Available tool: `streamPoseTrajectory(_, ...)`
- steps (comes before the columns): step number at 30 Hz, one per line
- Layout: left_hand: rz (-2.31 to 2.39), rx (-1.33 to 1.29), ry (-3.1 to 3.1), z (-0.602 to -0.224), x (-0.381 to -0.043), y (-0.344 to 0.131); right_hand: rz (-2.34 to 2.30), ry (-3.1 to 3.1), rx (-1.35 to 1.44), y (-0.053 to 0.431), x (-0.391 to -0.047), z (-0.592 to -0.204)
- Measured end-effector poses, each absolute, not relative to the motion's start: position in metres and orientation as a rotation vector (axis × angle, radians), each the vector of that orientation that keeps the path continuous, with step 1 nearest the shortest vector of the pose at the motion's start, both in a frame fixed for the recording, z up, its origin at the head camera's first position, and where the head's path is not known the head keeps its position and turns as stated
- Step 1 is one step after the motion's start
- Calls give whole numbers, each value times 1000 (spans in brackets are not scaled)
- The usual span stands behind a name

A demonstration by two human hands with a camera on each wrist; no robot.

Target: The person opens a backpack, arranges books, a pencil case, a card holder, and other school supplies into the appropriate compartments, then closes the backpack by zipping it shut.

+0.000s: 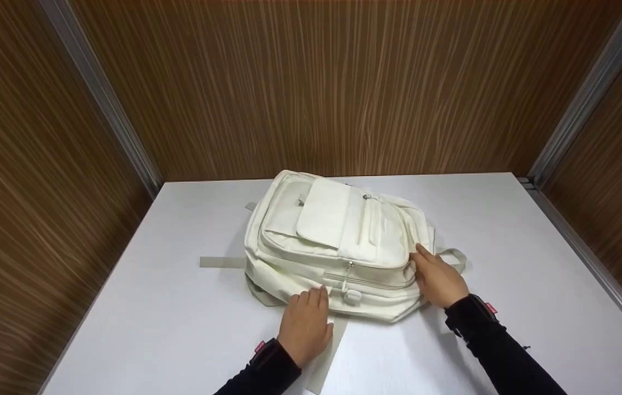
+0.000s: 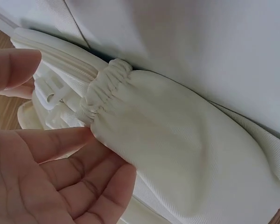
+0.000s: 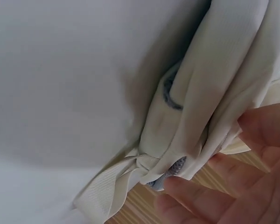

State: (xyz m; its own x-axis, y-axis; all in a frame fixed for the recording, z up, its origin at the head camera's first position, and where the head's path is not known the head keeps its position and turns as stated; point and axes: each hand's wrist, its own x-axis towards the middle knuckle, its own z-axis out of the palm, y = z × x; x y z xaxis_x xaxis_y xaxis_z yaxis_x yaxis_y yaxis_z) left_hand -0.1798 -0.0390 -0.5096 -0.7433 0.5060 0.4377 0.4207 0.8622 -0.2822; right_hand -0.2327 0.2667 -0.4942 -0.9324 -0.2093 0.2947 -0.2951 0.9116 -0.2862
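Note:
A cream backpack (image 1: pixel 324 214) lies on its back on the white table, front pockets facing up. My left hand (image 1: pixel 305 326) touches its near side with fingertips. In the left wrist view those fingers rest against a side pocket (image 2: pixel 158 140) with a gathered elastic top, beside a white buckle (image 2: pixel 50 93). My right hand (image 1: pixel 440 278) lies against the right end, near the grey-beige carry loop (image 1: pixel 456 257). The right wrist view shows its fingers loosely bent along the fabric folds. A zipper pull with a pale square charm (image 1: pixel 352 297) hangs between the hands.
The white table (image 1: pixel 179 329) runs up to wood-grain panels (image 1: pixel 343 88) at the back and sides, with metal posts (image 1: pixel 113 104) at the corners. One flat strap (image 1: pixel 222 262) sticks out left of the bag, another (image 1: pixel 326 359) toward the front edge.

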Motion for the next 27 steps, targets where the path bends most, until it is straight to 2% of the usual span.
streamPoseTrajectory(7,108,-687,-2426,-499,-186,-40,451,-2780,293,258,-227,-486)
streamPoseTrajectory(17,-14,-620,-2384,-483,-214,-41,381,-2543,276,219,-204,-482)
streamPoseTrajectory(27,13,-577,-2537,-496,-222,-34,243,-2347,456,168,-198,-489)
